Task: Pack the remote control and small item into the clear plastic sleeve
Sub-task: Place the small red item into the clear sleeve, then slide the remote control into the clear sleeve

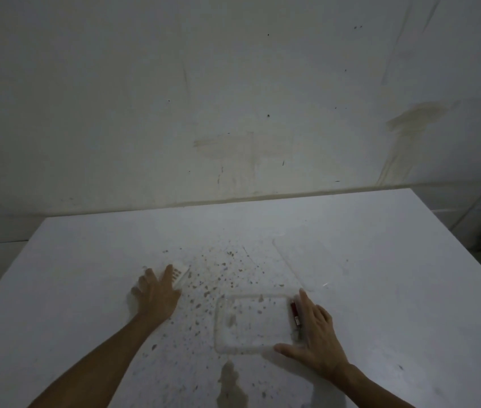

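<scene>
Two outstretched hands, left hand [156, 293] flat on remote [179, 273], right hand [314, 334] splayed beside sleeve [251, 325], grip released

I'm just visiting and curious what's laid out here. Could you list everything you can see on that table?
Remote control: one, white with rows of buttons, left of centre, partly under the left hand.
Clear plastic sleeve: one, transparent, lying flat near the front centre.
Small item: one, red, at the sleeve's right edge beside the right hand.
Second clear plastic piece: one, transparent, flat, farther back on the right.
Table: one, white, spotted with brown specks and stains.
Wall: one, off-white, stained, behind the table.
Left hand: one, resting on the remote control.
Right hand: one, spread flat at the sleeve's right corner.
</scene>
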